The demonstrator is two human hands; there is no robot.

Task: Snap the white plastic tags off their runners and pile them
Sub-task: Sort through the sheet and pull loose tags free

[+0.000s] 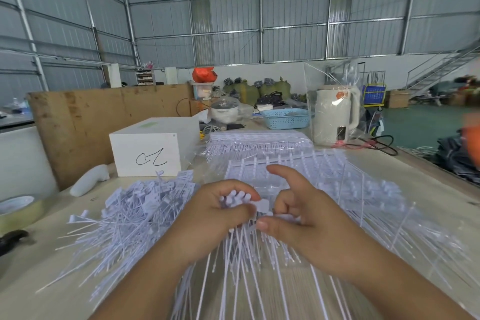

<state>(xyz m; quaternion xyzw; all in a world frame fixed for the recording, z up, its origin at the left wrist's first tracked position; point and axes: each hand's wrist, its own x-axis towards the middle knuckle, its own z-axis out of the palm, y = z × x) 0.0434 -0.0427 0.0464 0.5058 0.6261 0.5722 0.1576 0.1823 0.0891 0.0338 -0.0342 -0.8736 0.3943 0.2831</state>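
My left hand (pixel 215 212) grips a bunch of white tags (pixel 235 199) still on their runner, heads up and thin tails hanging toward me. My right hand (pixel 293 205) pinches the end tag (pixel 262 206) of that bunch between thumb and curled fingers, with the index finger raised. A loose pile of snapped-off tags (pixel 135 212) spreads over the table left of my hands. Sheets of tags on runners (pixel 324 171) lie behind and to the right, partly in clear plastic, with a further stack (pixel 259 140) behind them.
A white box (pixel 148 148) stands at the back left, a white handle-shaped object (pixel 89 180) and a tape roll (pixel 18 209) near the left edge. A bagged kettle (pixel 335 114), a blue basket (pixel 285 118) and a cooker (pixel 224 112) sit farther back. A brown board (pixel 78 122) walls the left side.
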